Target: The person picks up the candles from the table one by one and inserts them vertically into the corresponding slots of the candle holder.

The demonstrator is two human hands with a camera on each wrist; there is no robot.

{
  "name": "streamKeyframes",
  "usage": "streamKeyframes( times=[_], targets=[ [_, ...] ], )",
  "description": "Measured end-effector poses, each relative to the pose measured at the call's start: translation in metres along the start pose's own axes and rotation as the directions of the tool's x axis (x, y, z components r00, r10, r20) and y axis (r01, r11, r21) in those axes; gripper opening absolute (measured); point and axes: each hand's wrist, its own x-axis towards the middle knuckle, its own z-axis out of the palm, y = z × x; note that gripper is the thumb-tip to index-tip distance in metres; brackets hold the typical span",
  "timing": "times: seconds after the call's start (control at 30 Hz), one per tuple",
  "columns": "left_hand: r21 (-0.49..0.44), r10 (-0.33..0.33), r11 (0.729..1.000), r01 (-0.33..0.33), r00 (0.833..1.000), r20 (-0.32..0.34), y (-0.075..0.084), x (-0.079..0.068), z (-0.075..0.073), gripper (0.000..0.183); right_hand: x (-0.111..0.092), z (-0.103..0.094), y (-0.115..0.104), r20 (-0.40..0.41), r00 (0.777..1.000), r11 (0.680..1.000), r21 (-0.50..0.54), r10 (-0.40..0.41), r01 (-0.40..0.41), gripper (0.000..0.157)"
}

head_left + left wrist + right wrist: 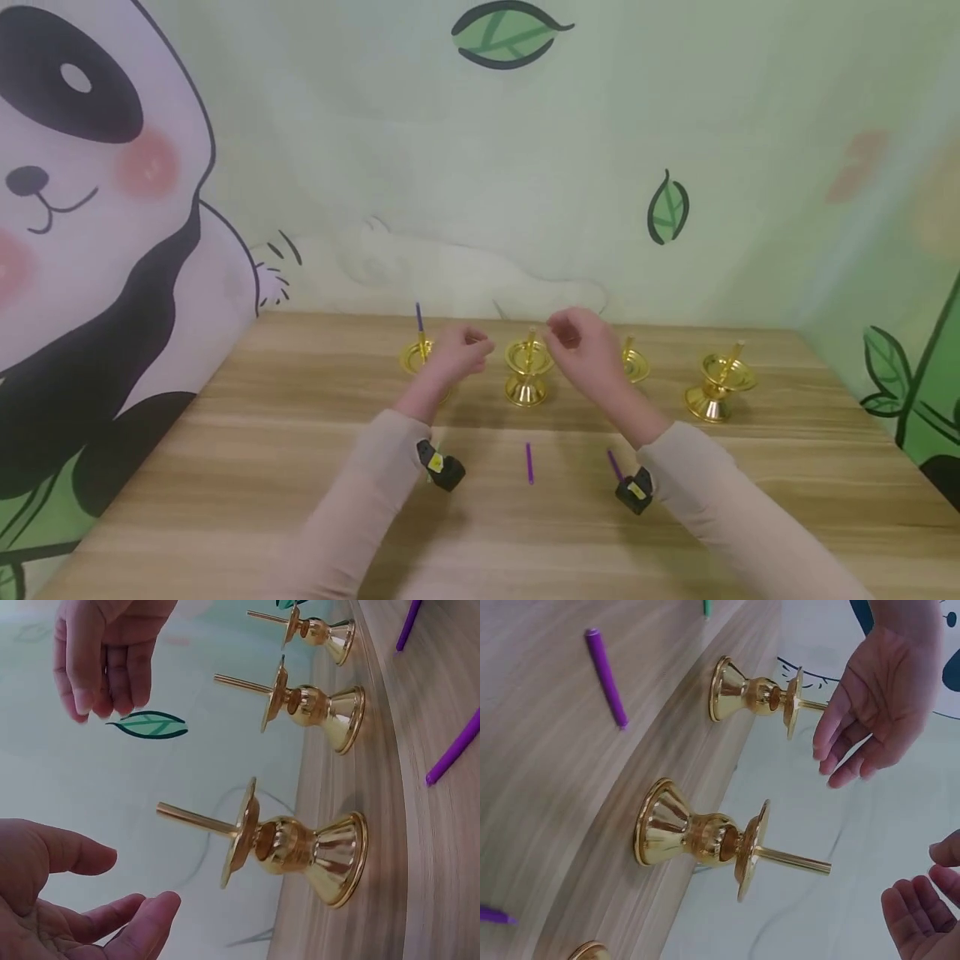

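Note:
A golden candle holder [527, 392] stands upright between my two hands, its thin tube rising from a round dish. My left hand [459, 357] hovers to its left, thumb and fingers apart with nothing held, as the left wrist view shows. To its right my right hand [587, 350] is raised, fingers loosely bent around empty air. Partly behind the left hand is another golden holder [409, 358], carrying a slim blue stick [419, 317] upright. A third holder [637, 367] is partly covered by my right hand.
Another golden holder [707, 406] stands farther right, its tube bare. Two purple sticks, one in the middle [529, 463] and one by the right wrist [615, 464], lie on the wooden table [247, 467]. A green stick [707, 607] shows at the right wrist view's top. A printed backdrop [405, 158] rises behind.

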Motion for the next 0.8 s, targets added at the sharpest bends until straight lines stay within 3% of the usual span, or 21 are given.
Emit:
streamKeyframes(
  times=[0.2,0.33,0.53,0.8],
  targets=[
    [0.061,-0.007,0.998,0.007,1.000,-0.008,-0.008,0.013,0.014,0.035,-0.019,-0.008,0.010,0.044,0.998,0.997,-0.055,0.050,-0.047,0.020],
    [0.038,-0.006,0.999,0.007,1.000,-0.023,-0.013,0.019,0.019,0.036,-0.030,-0.016,0.017,0.085,0.991,0.989,-0.114,0.101,-0.091,0.018],
    [-0.061,-0.063,0.996,0.062,0.998,-0.019,-0.023,0.026,0.030,0.037,-0.047,-0.027,0.032,0.219,0.944,0.958,-0.202,0.245,-0.202,0.022],
    [-0.225,-0.071,0.973,0.059,0.996,-0.044,-0.029,0.033,0.045,0.040,-0.068,-0.036,0.055,0.305,0.901,0.929,-0.298,0.309,-0.218,0.016]
  ],
)
